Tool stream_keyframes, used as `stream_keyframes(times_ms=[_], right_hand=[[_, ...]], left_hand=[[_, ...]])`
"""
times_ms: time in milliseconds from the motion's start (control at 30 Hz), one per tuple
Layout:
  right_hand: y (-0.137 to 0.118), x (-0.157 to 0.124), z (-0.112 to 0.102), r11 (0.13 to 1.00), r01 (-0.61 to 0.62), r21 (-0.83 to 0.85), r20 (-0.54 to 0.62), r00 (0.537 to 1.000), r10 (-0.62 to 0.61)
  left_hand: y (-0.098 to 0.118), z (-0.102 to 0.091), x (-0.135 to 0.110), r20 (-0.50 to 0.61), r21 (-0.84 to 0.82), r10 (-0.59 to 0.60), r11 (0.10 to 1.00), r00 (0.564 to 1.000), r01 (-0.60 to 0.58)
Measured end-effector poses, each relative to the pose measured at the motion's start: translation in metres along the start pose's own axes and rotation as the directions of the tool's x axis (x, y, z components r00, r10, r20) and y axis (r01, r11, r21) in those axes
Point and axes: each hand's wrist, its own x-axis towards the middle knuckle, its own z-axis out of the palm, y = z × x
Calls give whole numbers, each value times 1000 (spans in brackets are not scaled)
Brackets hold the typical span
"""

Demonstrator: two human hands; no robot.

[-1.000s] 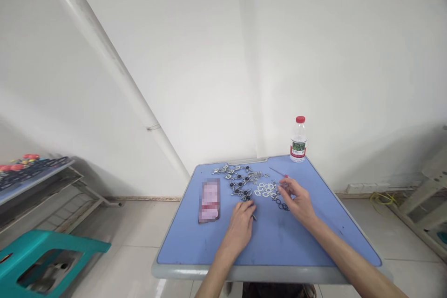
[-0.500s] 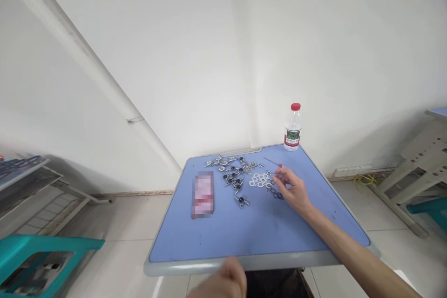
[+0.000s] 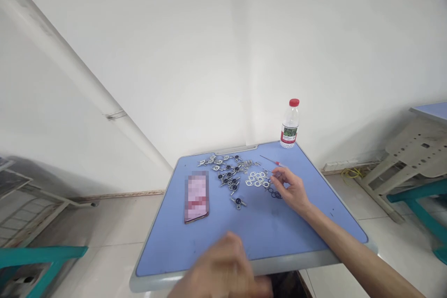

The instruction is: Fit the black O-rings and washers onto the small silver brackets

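My right hand (image 3: 289,189) rests over the right side of the table, its thumb and fingertips drawn together; anything between them is too small to make out. Just under its fingers lie black rubber rings (image 3: 275,193). Small screws (image 3: 265,172) sit by the fingertips, and flat metal flange plates (image 3: 257,179) are spread to the left. A thin screwdriver (image 3: 274,161) with a red mark points away behind the hand. My left hand (image 3: 223,265) is smeared by motion at the near table edge. One metal fitting with a black centre (image 3: 238,202) lies apart from a cluster of similar fittings (image 3: 228,179).
A phone (image 3: 196,198) with a blurred screen lies on the left of the blue table (image 3: 167,247). At the back right corner stands a red-capped bottle (image 3: 289,125). Teal stools (image 3: 42,255) and another desk (image 3: 428,135) flank the table; a white wall is behind.
My left hand has risen from the near edge to over the front of the table. My right hand stays by the rings and screws. The view has shifted slightly.
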Motion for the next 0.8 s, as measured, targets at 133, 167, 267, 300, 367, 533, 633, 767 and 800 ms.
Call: stream_keyframes(times_ms=[133,167,267,300,367,533,633,767,800], right_hand=[[3,1,0,999,-8,-35,-10,1000,8],[4,2,-1,999,-7,-39,-15,1000,7],[5,2,-1,999,-12,-34,-23,1000,11],[5,2,0,999,-14,-30,-23,1000,14],[5,2,0,1000,-14,-27,-18,1000,13],[4,2,1,999,-13,-43,-1,1000,13],[3,3,0,999,-10,-43,-4,1000,10],[2,5,-1,999,-20,-31,-17,1000,20],[1,6,-1,999,-25,-25,-18,1000,24]], left_hand=[[-52,-10,57,133,368,-139,926,981,82],[-63,-10,65,164,417,-154,906,974,73],[-86,-3,78,232,468,-157,883,960,32],[-90,0,79,228,473,-153,880,961,28],[-92,7,81,202,487,-148,873,968,31],[-87,30,92,195,463,-119,886,974,16],[-87,41,102,214,424,-122,906,969,21],[-94,42,108,256,286,-131,957,958,55],[-97,40,108,262,253,-125,966,957,57]])
